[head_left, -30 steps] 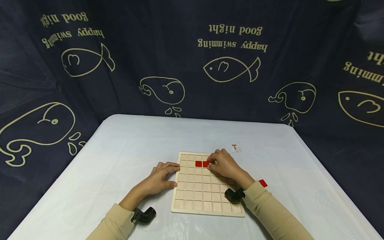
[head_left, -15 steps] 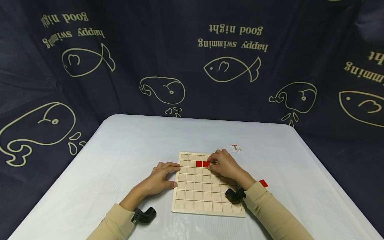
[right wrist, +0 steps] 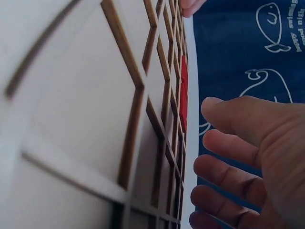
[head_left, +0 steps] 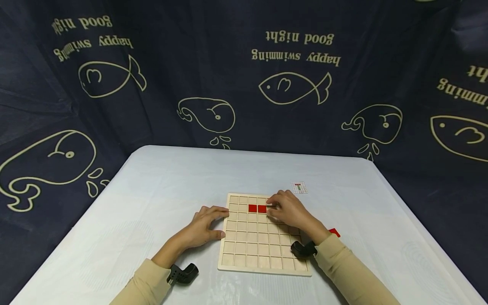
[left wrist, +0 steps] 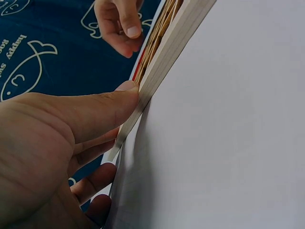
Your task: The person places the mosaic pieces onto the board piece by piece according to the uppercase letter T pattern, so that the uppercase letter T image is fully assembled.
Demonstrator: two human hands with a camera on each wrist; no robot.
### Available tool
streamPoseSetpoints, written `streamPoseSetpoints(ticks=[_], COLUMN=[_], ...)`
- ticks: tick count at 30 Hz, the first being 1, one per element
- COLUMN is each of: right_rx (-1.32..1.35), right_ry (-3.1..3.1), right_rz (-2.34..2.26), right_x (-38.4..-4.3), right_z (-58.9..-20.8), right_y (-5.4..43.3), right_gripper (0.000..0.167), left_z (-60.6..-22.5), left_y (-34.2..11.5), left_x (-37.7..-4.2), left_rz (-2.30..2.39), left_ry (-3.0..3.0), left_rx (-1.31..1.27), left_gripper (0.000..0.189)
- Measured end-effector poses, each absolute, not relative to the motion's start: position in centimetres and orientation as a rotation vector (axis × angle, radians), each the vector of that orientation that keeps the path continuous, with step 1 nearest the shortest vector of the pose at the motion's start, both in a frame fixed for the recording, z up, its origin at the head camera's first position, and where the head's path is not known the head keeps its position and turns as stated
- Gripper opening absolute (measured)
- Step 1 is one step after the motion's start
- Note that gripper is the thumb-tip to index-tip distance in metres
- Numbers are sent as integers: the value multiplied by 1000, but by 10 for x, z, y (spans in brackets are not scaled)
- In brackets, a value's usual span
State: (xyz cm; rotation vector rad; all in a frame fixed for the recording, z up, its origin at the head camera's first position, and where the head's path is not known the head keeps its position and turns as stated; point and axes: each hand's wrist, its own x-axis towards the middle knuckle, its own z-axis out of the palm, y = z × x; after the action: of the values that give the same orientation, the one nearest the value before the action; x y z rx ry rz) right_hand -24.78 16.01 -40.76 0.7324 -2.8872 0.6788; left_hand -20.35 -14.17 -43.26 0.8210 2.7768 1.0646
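Note:
A square wooden grid board (head_left: 252, 248) lies on the table. Two red square tiles, one on the left (head_left: 253, 208) and one on the right (head_left: 262, 209), sit side by side in cells of its second row from the far edge. My left hand (head_left: 202, 226) touches the board's left edge with thumb and fingertips; the left wrist view shows the thumb (left wrist: 107, 107) against the side of the frame. Just right of the second tile is my right hand (head_left: 287, 209), low over the board. Its loosely bent fingers (right wrist: 224, 169) hold nothing in the right wrist view.
Partly hidden by the right forearm, another red piece (head_left: 334, 232) lies on the white table (head_left: 183, 178). A small card printed with a coloured grid pattern (head_left: 299, 187) lies beyond the board's far right corner. A dark curtain (head_left: 244, 76) hangs behind the table.
My right hand has drawn back slightly to the right, away from the right-hand red tile, which shows more fully. The left hand and the board have stayed in place.

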Motion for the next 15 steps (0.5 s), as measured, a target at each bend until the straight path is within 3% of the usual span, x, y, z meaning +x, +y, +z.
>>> streamPoseSetpoints(ticks=[15], right_rx=[700], right_ry=[-2858], right_rz=[743], right_x=[-233], right_z=[-398], right_y=[177], right_gripper=[27], left_z=[-432], left_y=[-142], left_x=[-203], left_rz=[1079], left_ry=[2762], left_rx=[815], left_gripper=[56])
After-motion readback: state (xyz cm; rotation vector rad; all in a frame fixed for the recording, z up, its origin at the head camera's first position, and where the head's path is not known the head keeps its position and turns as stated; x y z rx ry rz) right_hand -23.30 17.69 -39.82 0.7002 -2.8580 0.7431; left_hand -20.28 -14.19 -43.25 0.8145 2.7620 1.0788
